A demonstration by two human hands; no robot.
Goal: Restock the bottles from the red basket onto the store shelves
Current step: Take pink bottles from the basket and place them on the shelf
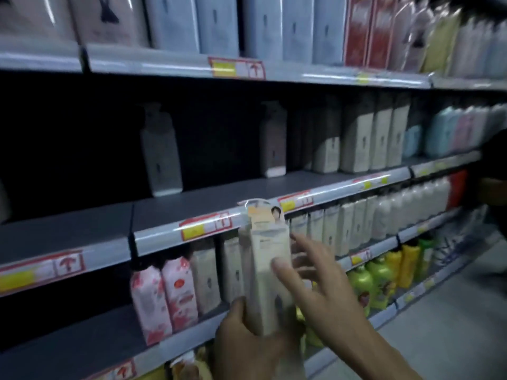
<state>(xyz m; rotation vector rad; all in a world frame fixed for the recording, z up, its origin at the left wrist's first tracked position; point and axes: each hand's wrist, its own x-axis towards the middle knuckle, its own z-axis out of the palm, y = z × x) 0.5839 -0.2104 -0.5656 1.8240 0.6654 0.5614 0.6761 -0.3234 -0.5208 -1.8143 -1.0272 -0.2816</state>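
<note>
A tall cream bottle (pixel 267 272) with a paper tag at its neck stands upright in front of the shelves. My left hand (pixel 247 344) grips its base from below. My right hand (pixel 318 283) is at the bottle's right side with fingers spread and straight, the thumb touching the label. The bottle's top reaches the front rail of the middle shelf (pixel 197 198), which is mostly bare there. The red basket is out of view.
Two lone pump bottles (pixel 162 154) stand deep on the middle shelf, with grey bottles (pixel 375 138) further right. Pink pouches (pixel 164 294) and cream bottles fill the shelf below. Green and yellow bottles (pixel 384 278) sit lower right. Another person's dark sleeve shows at the right edge (pixel 493 171).
</note>
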